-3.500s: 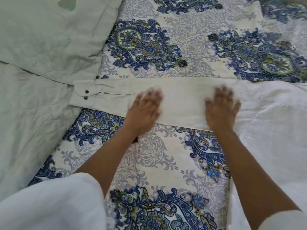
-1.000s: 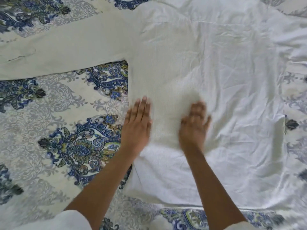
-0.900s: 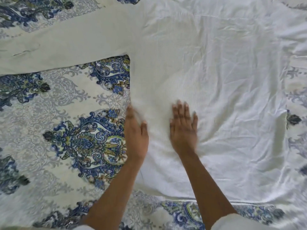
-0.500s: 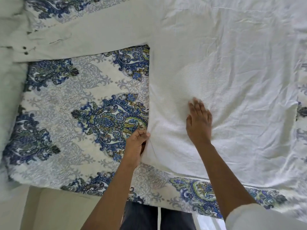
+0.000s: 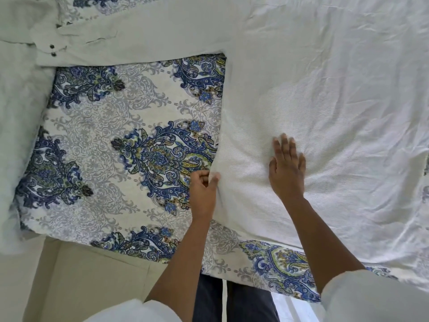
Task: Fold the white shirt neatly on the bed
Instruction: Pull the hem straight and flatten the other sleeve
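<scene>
**Item: white shirt** point(image 5: 325, 112). It lies spread flat on the bed and fills the right and upper frame. One sleeve point(image 5: 139, 40) runs along the top toward the upper left and ends in a cuff point(image 5: 52, 49) with two dark buttons.

**Change:** a second ago both palms lay flat, smoothing the shirt body. Since then the left hand point(image 5: 204, 189) has gone to the shirt's side edge at centre frame. Its thumb and curled fingers pinch that edge, which is slightly raised. The right hand point(image 5: 286, 173) remains on the cloth just beside it, fingers straight and a little spread, pressing down and holding nothing.

**Reading:** smoothing appears finished. The first lengthwise fold of this side, sleeve included, looks about to begin, with the right hand as anchor.

**Support:** blue paisley bedsheet point(image 5: 104, 135), and a pale green cover point(image 5: 21, 112) at the left edge.

**Not determinable:**
- The collar, the other sleeve and the far side are cut off at the top and right.
- The hem at lower right is partly behind the forearm.
- The left fingertips are tucked under the cloth.
- Which face of the shirt is up cannot be told.
</scene>
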`<state>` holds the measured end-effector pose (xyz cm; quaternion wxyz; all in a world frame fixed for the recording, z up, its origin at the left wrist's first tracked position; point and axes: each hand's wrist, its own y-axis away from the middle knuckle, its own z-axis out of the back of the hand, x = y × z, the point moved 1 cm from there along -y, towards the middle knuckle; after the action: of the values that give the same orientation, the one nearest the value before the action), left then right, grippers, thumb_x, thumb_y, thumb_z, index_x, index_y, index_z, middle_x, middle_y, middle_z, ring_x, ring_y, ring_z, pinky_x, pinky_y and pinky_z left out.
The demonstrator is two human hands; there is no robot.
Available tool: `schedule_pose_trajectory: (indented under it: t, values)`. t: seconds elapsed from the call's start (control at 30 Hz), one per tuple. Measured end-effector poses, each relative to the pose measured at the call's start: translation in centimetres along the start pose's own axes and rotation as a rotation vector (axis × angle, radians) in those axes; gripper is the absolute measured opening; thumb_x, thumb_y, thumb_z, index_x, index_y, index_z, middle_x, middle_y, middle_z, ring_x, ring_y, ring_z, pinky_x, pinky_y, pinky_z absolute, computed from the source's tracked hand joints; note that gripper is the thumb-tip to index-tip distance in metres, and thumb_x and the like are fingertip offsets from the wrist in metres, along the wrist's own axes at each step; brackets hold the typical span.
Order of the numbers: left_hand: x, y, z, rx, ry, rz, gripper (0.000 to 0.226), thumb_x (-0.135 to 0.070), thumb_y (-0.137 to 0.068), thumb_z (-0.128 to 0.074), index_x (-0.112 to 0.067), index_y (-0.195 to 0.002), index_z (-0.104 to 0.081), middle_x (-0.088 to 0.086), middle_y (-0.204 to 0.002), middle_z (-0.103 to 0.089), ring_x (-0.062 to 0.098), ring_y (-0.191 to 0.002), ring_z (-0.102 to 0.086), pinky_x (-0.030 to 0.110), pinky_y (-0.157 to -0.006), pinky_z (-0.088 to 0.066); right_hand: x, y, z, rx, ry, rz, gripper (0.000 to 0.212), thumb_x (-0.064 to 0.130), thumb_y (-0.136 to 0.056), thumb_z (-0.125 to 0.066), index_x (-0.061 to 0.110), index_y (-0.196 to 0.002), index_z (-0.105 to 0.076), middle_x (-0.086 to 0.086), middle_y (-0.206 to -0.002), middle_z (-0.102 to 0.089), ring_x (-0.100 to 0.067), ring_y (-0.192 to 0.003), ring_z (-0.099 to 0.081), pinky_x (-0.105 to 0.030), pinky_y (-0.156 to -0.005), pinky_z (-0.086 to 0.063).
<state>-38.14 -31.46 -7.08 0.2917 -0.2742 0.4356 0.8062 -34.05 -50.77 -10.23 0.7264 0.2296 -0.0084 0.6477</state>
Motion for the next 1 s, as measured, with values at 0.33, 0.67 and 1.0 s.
schedule_pose_trajectory:
  t: [0.33,0.67,1.0]
  values:
    - [1.6,-0.7,2.5,0.263,0.123,0.235,0.017,-0.003,-0.089,-0.056,-0.014,-0.076,-0.054,0.006,-0.073,-0.056,0.021,-0.073,-0.047,0.033,-0.067,-0.037,0.6,0.3,0.5,0.005,-0.026,-0.043,0.054,0.020,-0.097,-0.036,0.020,-0.148,-0.020,0.002,-0.158,-0.011,-0.020,-0.146,-0.006,-0.048,-0.115,-0.008]
    - [1.4,0.9,2.7,0.190,0.046,0.166,0.015,0.001,-0.089,-0.053,-0.013,-0.083,-0.052,0.004,-0.081,-0.059,0.018,-0.076,-0.053,0.029,-0.067,-0.043,0.8,7.8,-0.4,-0.017,-0.198,0.009,0.044,0.018,-0.081,-0.043,0.017,-0.121,-0.061,-0.001,-0.139,-0.050,-0.026,-0.126,-0.044,-0.043,-0.105,-0.031]
    - [3.1,2.1,4.0,0.435,0.082,0.248,0.015,0.000,-0.091,-0.050,-0.011,-0.088,-0.060,0.010,-0.094,-0.064,0.026,-0.083,-0.062,0.030,-0.057,-0.058,3.8,15.6,0.1,0.245,-0.897,-0.494,0.026,0.009,-0.091,-0.048,0.026,-0.079,-0.062,0.004,-0.074,-0.068,-0.021,-0.065,-0.064,-0.029,-0.060,-0.050]
